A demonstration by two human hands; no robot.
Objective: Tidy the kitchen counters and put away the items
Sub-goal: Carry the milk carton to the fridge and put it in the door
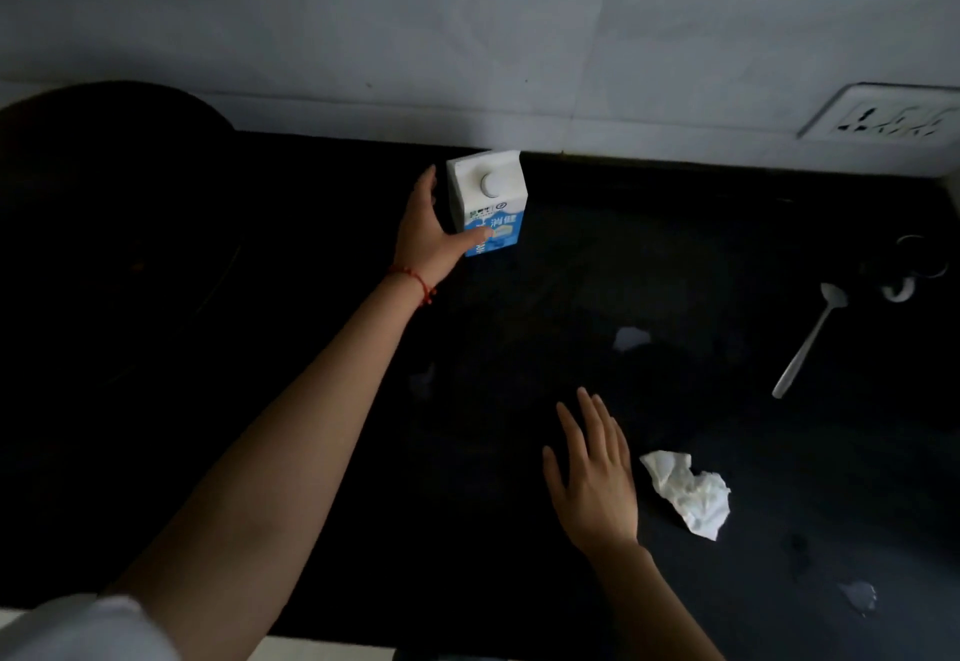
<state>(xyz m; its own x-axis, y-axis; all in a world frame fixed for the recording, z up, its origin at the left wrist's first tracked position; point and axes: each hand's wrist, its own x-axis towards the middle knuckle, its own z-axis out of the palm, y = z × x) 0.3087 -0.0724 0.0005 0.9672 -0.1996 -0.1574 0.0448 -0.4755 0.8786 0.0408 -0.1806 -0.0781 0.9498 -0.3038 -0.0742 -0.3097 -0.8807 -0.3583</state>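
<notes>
- The left arm is stretched far forward across the dark table (571, 265), bare to a white sleeve (78, 629) at the lower left corner, with a red string bracelet (413, 282) seen around the wrist.
- The left hand (423, 237) is set against the milk carton (488, 203): the thumb is laid across the blue front panel, and the fingers (427, 182) are extended along the carton's left side, so the carton is caught between thumb and fingers. How firmly it is squeezed cannot be told.
- The milk carton is stood upright, just in front of the white wall, its white round cap (491, 184) seen on the sloped top, above the thumb.
- The right arm is reached forward from the bottom edge, and the right hand (592, 478) is held palm down over the table, the fingers (597, 416) straight, slightly spread and released; nothing is held. Whether the table is touched cannot be told.
- A crumpled white tissue (688, 491) is seen just beside the right hand, to its right and apart from it.
- A metal spoon (810, 341) is laid well to the right of the right fingers, bowl farthest from the person.
- Small pale wet patches (629, 337) are seen on the table beyond the right fingertips.
- A wall socket (883, 115) is seen far to the right of both hands.
</notes>
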